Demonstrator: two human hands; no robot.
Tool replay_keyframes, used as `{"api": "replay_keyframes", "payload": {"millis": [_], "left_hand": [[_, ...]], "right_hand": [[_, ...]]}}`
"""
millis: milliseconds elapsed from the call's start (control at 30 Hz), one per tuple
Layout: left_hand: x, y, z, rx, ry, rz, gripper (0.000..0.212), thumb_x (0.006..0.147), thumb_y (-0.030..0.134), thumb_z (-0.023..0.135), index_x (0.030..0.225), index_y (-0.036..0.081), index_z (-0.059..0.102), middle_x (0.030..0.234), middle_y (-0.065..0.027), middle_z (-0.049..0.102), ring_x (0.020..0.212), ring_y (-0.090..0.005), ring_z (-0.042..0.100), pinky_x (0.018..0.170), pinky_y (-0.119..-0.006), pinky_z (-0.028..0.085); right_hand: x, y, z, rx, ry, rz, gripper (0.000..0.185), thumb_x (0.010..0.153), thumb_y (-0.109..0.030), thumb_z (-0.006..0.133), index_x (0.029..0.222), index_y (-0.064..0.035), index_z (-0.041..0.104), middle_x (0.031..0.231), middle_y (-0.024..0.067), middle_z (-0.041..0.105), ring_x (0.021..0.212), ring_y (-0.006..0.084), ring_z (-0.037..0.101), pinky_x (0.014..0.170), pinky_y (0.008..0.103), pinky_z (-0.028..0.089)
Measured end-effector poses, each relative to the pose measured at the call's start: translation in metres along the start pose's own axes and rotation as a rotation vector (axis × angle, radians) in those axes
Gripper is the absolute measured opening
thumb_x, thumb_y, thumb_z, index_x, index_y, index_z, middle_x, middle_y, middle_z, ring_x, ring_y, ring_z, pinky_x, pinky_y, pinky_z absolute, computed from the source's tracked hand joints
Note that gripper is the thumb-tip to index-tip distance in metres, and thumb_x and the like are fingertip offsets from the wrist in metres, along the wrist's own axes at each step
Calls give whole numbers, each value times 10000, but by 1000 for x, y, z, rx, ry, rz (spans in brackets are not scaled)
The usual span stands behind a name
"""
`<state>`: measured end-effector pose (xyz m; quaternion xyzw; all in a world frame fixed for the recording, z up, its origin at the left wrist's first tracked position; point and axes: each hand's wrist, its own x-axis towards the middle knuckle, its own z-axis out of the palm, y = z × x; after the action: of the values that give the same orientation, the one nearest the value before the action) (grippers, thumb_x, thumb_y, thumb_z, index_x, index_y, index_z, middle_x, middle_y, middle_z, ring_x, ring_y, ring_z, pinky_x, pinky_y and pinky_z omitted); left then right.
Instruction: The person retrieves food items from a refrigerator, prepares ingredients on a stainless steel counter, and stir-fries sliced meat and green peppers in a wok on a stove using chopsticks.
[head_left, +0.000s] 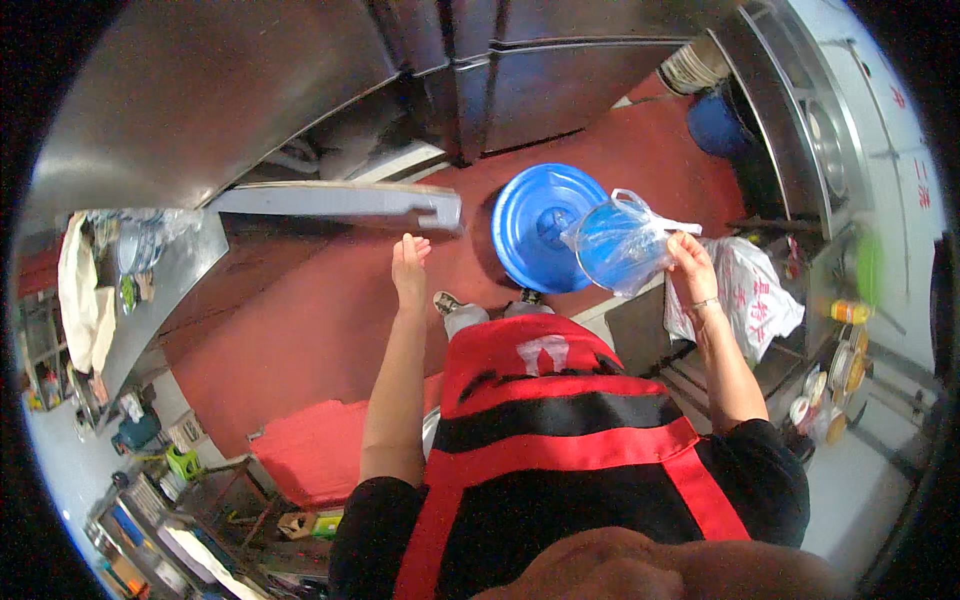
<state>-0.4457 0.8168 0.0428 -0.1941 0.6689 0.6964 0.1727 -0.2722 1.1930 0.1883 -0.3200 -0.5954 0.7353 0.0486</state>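
Note:
My right hand (691, 266) grips the gathered top of a clear plastic bag (634, 244). A round blue shape shows through the bag; whether it is inside or behind cannot be told. The bag hangs over the right edge of a large round blue plastic lid or basin (551, 225), low in front of my feet. My left hand (411, 262) is raised to the left of it, fingers apart and holding nothing. I wear a red and black apron (555, 420).
A white plastic bag with red writing (750, 292) sits at my right. A steel table (161, 292) stands on the left. Steel cabinets (547, 97) rise ahead, and a white bucket (694, 67) is at the back right. Red matting (315, 450) lies behind on the left.

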Motion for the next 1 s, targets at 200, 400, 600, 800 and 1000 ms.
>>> {"api": "replay_keyframes", "payload": {"millis": [200, 400, 600, 800, 1000], "left_hand": [[2, -82, -19, 516, -409, 110, 365, 914, 354, 424, 970, 18, 554, 887, -94, 615, 816, -178, 593, 761, -299, 444], [19, -178, -182, 1595, -723, 415, 350, 855, 221, 459, 1127, 8, 517, 1024, -162, 579, 849, -259, 587, 763, -388, 470], [10, -166, -308, 1240, -461, -360, 338, 862, 230, 466, 1111, 11, 530, 1008, -161, 589, 854, -246, 592, 761, -368, 470], [-38, -179, -340, 1095, -447, -539, 327, 868, 238, 472, 1094, 13, 543, 992, -161, 598, 859, -233, 598, 759, -347, 471], [-51, -172, -343, 1147, -546, -609, 317, 874, 247, 478, 1077, 16, 556, 976, -160, 608, 864, -219, 603, 757, -327, 471]], "right_hand": [[-33, -11, -39, 90, 154, -98, 80, 834, -173, 602, 808, -118, 550, 727, -73, 514, 647, 37, 444, 580, 196, 353], [-46, -11, -36, 275, 305, -153, 90, 851, -189, 581, 839, -108, 544, 763, -47, 522, 629, 71, 440, 621, 245, 378], [-54, -22, -19, 338, 358, -236, 111, 841, -186, 594, 852, -87, 544, 764, -26, 523, 624, 79, 433, 679, 273, 389], [-14, -37, -15, 359, 355, -336, 94, 833, -179, 608, 846, -95, 567, 751, -29, 520, 604, 83, 431, 608, 246, 388], [14, -35, -32, 293, 529, -308, 126, 820, -184, 617, 885, -82, 580, 760, -24, 537, 616, 92, 436, 653, 274, 401]]}}
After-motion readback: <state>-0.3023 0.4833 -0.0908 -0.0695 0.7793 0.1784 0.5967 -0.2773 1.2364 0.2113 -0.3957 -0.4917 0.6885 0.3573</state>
